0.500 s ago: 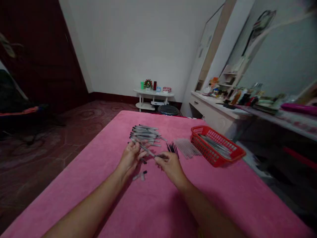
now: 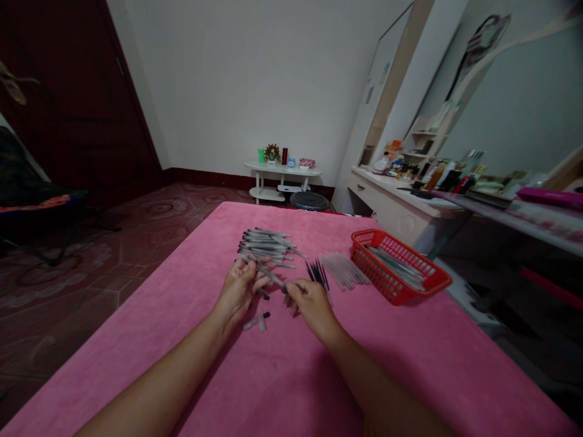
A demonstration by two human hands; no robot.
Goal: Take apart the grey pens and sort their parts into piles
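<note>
A slim grey pen point(image 2: 271, 276) slants between my hands, above the pink cloth point(image 2: 273, 382). My left hand point(image 2: 237, 290) is closed on its upper part, between thumb and fingers. At the pen's lower end, my right hand point(image 2: 314, 303) pinches with thumb and forefinger; what lies under those fingertips is hidden. Beyond the left hand lies a pile of dark-ended pens point(image 2: 264, 244). Thin black sticks point(image 2: 317, 273) fan out just past the right hand, beside a row of clear tubes point(image 2: 345, 271). Small clear pieces and a dark-ended one, perhaps pen caps point(image 2: 255, 321), lie nearer me.
A red plastic basket point(image 2: 395, 292) with thin, pale, stick-like items stands to the right. Farther back are a small white table point(image 2: 280, 170) and a dark round lid point(image 2: 310, 200). A dresser point(image 2: 392, 206) crowded with bottles runs along the right side.
The right hand's fingers have shifted slightly at the pen's lower end, its lower fingers now showing beneath. The left hand and the pen are almost where they were.
</note>
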